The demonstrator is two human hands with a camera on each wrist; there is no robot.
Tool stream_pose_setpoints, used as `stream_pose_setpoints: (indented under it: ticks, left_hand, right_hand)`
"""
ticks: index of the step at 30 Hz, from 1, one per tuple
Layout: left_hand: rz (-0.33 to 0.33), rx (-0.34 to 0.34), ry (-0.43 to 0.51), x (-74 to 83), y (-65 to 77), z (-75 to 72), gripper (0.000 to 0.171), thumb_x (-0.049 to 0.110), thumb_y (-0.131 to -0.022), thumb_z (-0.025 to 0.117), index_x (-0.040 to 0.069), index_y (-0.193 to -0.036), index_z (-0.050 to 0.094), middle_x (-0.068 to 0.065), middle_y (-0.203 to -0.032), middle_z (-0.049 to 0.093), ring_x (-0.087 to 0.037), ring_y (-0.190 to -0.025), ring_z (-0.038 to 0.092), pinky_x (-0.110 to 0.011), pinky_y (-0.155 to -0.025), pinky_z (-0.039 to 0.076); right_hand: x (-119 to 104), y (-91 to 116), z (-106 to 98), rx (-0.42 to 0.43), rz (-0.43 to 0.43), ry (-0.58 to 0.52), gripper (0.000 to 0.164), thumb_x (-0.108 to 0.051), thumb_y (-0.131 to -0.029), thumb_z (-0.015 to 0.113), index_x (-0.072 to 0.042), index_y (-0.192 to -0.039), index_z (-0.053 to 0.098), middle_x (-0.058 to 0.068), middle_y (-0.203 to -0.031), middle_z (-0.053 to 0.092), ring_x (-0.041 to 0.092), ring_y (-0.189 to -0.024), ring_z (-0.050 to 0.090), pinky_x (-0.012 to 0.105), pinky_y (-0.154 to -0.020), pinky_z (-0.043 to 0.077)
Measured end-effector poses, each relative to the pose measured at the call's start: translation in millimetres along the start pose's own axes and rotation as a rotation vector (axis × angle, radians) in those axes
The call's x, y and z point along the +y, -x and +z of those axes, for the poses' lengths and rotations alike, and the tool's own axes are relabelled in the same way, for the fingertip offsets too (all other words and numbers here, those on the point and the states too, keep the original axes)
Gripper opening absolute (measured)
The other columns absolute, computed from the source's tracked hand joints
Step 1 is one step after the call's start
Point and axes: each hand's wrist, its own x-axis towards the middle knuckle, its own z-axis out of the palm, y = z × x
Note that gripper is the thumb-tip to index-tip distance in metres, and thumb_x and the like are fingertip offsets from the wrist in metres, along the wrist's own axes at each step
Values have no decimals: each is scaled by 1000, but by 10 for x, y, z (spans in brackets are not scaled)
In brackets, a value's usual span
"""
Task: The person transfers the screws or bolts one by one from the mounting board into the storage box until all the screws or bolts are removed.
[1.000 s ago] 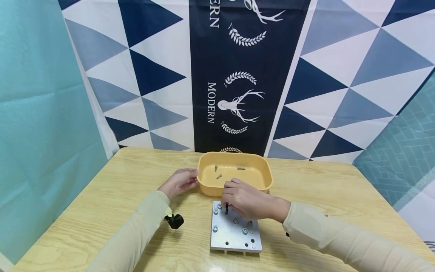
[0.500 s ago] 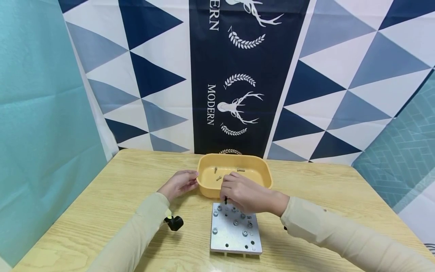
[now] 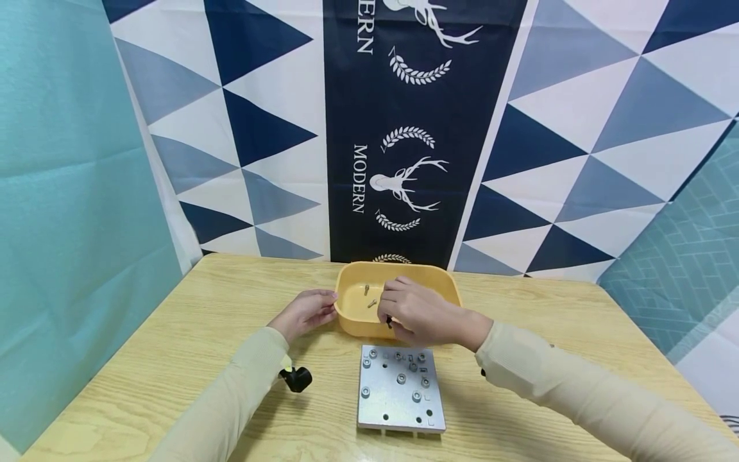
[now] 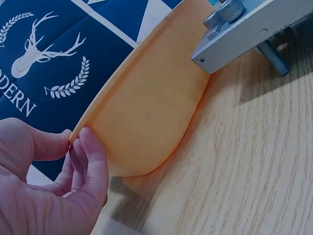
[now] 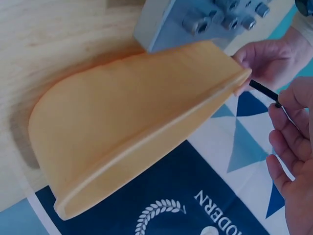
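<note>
My left hand [image 3: 306, 312] pinches the rim of a yellow plastic tub [image 4: 146, 103] at its left end, thumb outside view of the tub's inner floor. In the right wrist view my right hand [image 5: 296, 132] pinches a black screw [image 5: 264, 91], its threaded end pointing away from the fingers. In the head view that hand is over the tub's near rim, hiding part of the inside. Brass-coloured screws [image 3: 366, 290] lie in the tub. Nearer to me stands a silver metal plate [image 3: 398, 401] with several socket-head screws [image 3: 416, 396] set in it and a few bare holes.
The plate sits raised above the wooden table [image 3: 502, 410], with a screw shank [image 4: 274, 58] sticking out below it. A black wrist camera [image 3: 297, 378] hangs beside the left sleeve. A patterned cloth [image 3: 398, 128] hangs behind the table.
My right hand has lifted the black screw out of a hole in the plate and carried it away from me, over the tub's near rim. The left hand stays on the tub.
</note>
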Motion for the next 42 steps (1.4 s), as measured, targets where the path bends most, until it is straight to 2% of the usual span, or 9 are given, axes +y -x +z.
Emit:
stream_pose_setpoints:
  ticks: [5, 6, 9, 14, 20, 42]
  left_hand:
    - [-5, 3, -2, 5, -10, 5, 36, 8, -100, 48, -6, -133, 46, -3, -82, 55, -5, -68, 54, -11, -62, 51]
    - [-8, 6, -1, 8, -11, 6, 36, 8, -100, 48, -6, -133, 47, -3, -83, 55, -5, -68, 54, -11, -61, 51]
    - [-10, 14, 3, 18, -12, 2, 36, 8, -100, 47, -5, -134, 47, -3, -84, 54, -5, -69, 54, -11, -61, 51]
    - [-6, 9, 1, 30, -14, 6, 37, 9, -100, 47, -5, -135, 46, -4, -85, 55, -6, -70, 54, -11, -62, 52]
    - [-1, -3, 5, 28, -14, 9, 38, 8, -100, 47, -5, -135, 46, -3, -84, 55, -5, -69, 54, -10, -62, 51]
    - [9, 2, -5, -10, 25, 10, 36, 7, -100, 48, -7, -133, 47, -3, -82, 55, -5, -68, 55, -11, -62, 52]
  right_hand:
    - [126, -6, 7, 31, 12, -11, 20, 0, -68, 64, -14, -83, 62, -5, -75, 59, 13, -80, 48, 29, -76, 41]
    - [152, -9, 8, 34, 19, -9, 20, 0, -68, 64, -14, -82, 61, -5, -75, 60, 13, -80, 48, 30, -78, 44]
    - [237, -28, 12, 16, 43, -15, 18, 0, -70, 65, -13, -83, 62, -5, -76, 61, 14, -82, 49, 33, -78, 45]
    - [375, -74, 13, -17, 75, 6, 15, -3, -71, 66, -13, -82, 65, -4, -78, 64, 15, -81, 50, 29, -72, 39]
    - [506, -122, 45, -10, 81, 37, 13, -5, -72, 68, -14, -80, 65, -6, -76, 64, 13, -79, 49, 26, -68, 36]
    - [866, -154, 175, -8, 198, 2, 10, -4, -71, 67, -12, -78, 66, -4, -73, 62, 14, -74, 48, 28, -66, 36]
